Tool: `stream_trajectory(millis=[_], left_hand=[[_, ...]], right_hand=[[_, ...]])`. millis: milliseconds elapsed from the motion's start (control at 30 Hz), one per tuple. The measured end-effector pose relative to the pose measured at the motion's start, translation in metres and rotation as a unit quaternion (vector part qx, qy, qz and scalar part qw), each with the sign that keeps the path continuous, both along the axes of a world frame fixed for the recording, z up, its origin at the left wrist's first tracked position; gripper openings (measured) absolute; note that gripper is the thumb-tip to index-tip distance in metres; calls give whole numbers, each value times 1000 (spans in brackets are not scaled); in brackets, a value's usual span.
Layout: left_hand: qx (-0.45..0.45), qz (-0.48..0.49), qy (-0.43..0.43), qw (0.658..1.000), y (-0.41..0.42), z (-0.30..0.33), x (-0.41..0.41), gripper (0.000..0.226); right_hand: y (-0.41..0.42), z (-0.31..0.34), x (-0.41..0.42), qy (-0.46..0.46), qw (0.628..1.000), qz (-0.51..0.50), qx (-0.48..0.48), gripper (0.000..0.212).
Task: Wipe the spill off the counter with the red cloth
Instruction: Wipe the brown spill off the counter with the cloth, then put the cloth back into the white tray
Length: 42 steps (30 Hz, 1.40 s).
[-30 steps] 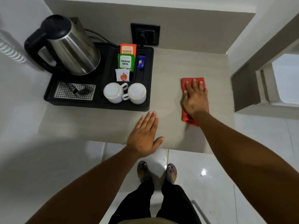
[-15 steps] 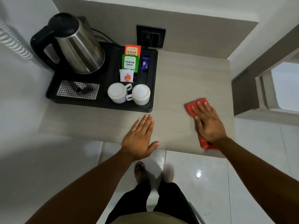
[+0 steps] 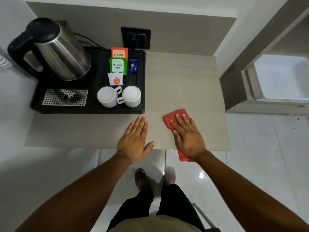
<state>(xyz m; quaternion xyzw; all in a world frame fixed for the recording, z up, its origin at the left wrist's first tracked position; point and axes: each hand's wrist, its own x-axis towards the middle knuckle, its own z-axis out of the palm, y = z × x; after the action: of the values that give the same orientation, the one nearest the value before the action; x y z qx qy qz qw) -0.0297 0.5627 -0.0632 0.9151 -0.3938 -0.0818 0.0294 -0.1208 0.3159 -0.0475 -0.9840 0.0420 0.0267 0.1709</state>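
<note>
Head view: right hand [image 3: 188, 139] spread flat, pressing red cloth [image 3: 172, 117] on counter [image 3: 184, 81] nr front edge. Left hand [image 3: 134, 141] flat, fingers together, beside it; holds nothing.

The cloth [image 3: 175, 115] was plain red, the desk [image 3: 184, 81] pale beige with faint grain. The tray [image 3: 93, 109] was black, its cups [image 3: 107, 96] white, the kettle [image 3: 66, 52] brushed silver and black.

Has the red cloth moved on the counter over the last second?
Yes. The red cloth under the right hand has slid from mid-counter toward the front edge and leftward, closer to the black tray; its near end now overhangs the counter edge.
</note>
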Motion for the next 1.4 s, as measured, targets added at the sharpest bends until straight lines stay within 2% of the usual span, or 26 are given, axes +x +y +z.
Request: stream_trajectory(millis=[67,167,233,300,367,500,567,700,800,900,1033,1133,1233,1400], left_hand=[[1,-1,2,1000,0,0,1,91],[5,-1,2,1000,-2,-1,0,92],[12,0,3,1000,-2,1,0,92],[19,0,-1,1000,-2,1,-1,92],[22,-3,1,1000,-2,2,0,91],[32,0,11,999,-4,2,0,92],[36,9,22,999,-7,3,-1,95],[55,86,39,994,-36,9,-17,102],[49,142,46,988,-61,13,-25,101],[34,93,55,994,-82,17,-21,99],[20,9,50,999,-152,30,-5,93],[-10,-33,48,998,-234,46,8,91],[-67,-71,46,994,-325,64,20,92],[-96,-99,64,988,-455,80,38,91]], right_hand=[[-40,3,-11,-3,999,-42,-2,50],[-82,7,4,5,984,-180,13,53],[-84,9,31,7,965,-259,34,51],[-64,9,52,14,955,-296,34,52],[-33,9,56,4,963,-267,34,55],[9,4,25,-6,992,-123,15,54],[7,1,9,-5,995,-104,-1,52],[-18,1,4,-17,993,-113,17,43],[-47,1,17,-13,984,-168,50,42],[-92,7,28,-8,971,-220,96,44],[-160,32,33,-61,957,-260,114,44],[-222,56,32,-79,955,-269,94,50],[-296,79,32,-104,948,-295,62,45],[-403,90,53,-97,932,-344,67,44]])
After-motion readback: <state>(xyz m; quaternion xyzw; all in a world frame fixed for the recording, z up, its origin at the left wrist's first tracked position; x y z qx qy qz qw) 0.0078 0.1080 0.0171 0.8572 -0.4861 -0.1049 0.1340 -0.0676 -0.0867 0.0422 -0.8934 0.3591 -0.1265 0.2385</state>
